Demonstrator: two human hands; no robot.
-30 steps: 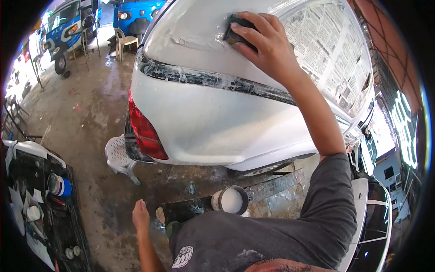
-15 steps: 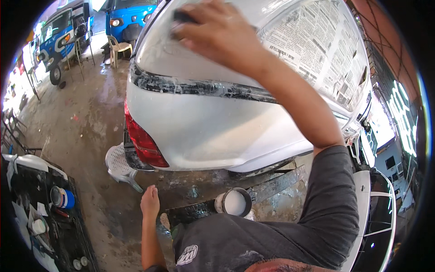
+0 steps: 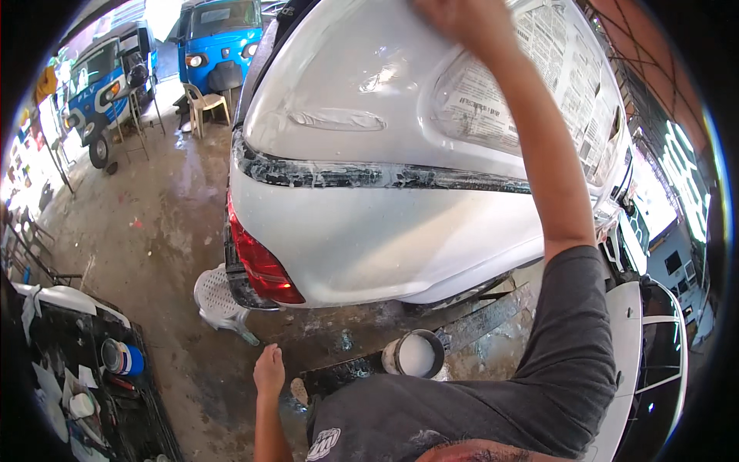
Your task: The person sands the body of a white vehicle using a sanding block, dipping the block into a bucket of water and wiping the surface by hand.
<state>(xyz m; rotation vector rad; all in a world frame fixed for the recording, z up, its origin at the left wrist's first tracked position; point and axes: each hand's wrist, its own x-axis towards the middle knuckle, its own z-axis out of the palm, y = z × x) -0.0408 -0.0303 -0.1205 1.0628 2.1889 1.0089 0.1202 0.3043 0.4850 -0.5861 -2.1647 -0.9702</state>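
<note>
At the top edge, my right hand (image 3: 466, 23) is blurred, its fingers curled on a dark block, mostly hidden, against the white car's rear body panel (image 3: 346, 81). Wet whitish smears cover the paint around a recessed shape. Below runs a dark, smeared trim strip (image 3: 385, 175) above a red tail light (image 3: 265, 266). Right of this, newspaper (image 3: 566, 92) masks the window. My left hand (image 3: 269, 368) hangs low over the floor, fingers loosely closed with nothing visible in them, left of a bucket of milky liquid (image 3: 416, 356).
A white plastic seat (image 3: 215, 296) stands by the bumper. A dark workbench (image 3: 131, 408) with cans and papers is at lower left. Two blue three-wheelers (image 3: 219, 42) and a beige chair (image 3: 208, 104) stand behind on the wet floor (image 3: 169, 223). Another white car (image 3: 627, 362) is at right.
My right hand has swept left with the block, then up and right to the top edge. The car appears lower in view. My left hand is slightly further right in the picture.
</note>
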